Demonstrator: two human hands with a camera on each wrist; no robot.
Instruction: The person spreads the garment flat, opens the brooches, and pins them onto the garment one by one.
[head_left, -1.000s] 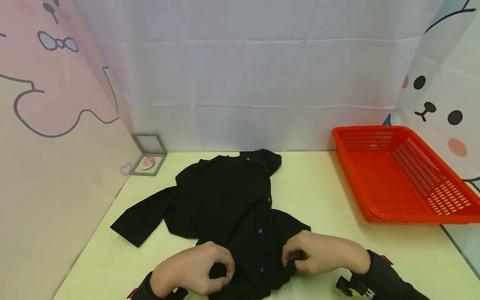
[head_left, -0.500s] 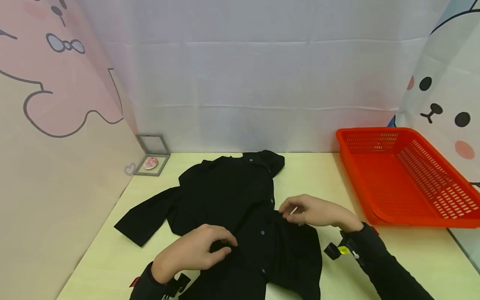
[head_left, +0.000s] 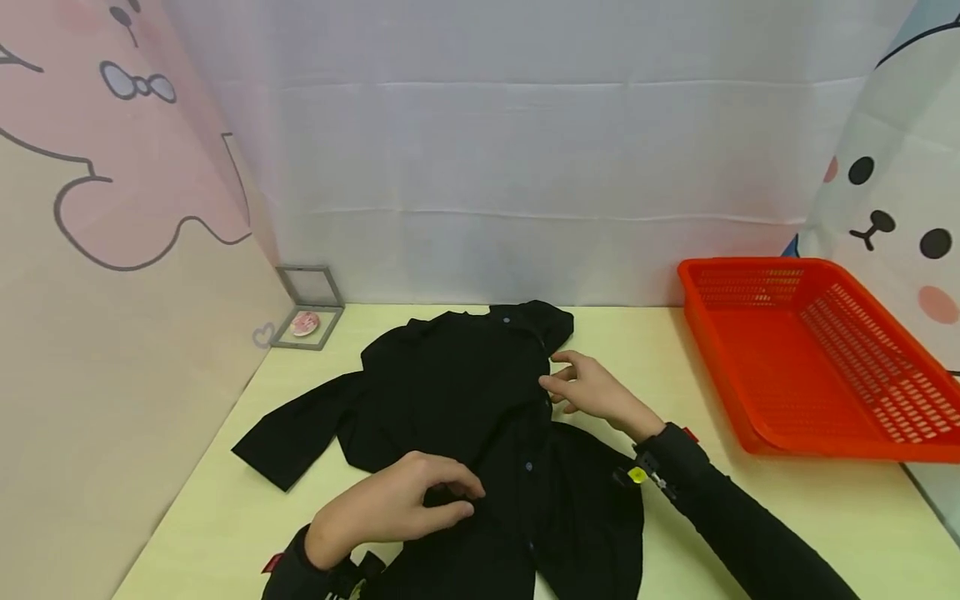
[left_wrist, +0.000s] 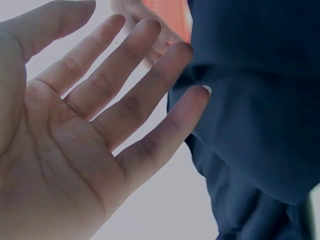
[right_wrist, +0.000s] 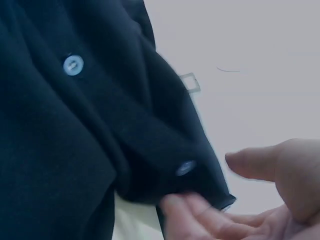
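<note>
A black button-up shirt (head_left: 450, 375) lies on the pale yellow table, collar at the far end, one sleeve (head_left: 300, 429) stretched out to the left. My left hand (head_left: 405, 504) hovers over its lower front; in the left wrist view the fingers (left_wrist: 132, 102) are spread, with nothing in the palm. At the shirt's right edge is my right hand (head_left: 592, 387), thumb and fingers apart. In the right wrist view its blurred fingertips (right_wrist: 187, 207) are by the edge beside a pale button (right_wrist: 186, 167); whether they touch the cloth I cannot tell.
An orange-red plastic basket (head_left: 795, 375) stands at the right. In the back left corner is a small grey frame-like case (head_left: 309, 308) with a pink round thing (head_left: 304, 323) in it. A white curtain (head_left: 480, 167) hangs behind the table (head_left: 202, 517).
My right hand has let go of the shirt's lower right part, which now spreads wider right, and has moved up along the edge. The left hand's fingers have opened; it stays nearly in place.
</note>
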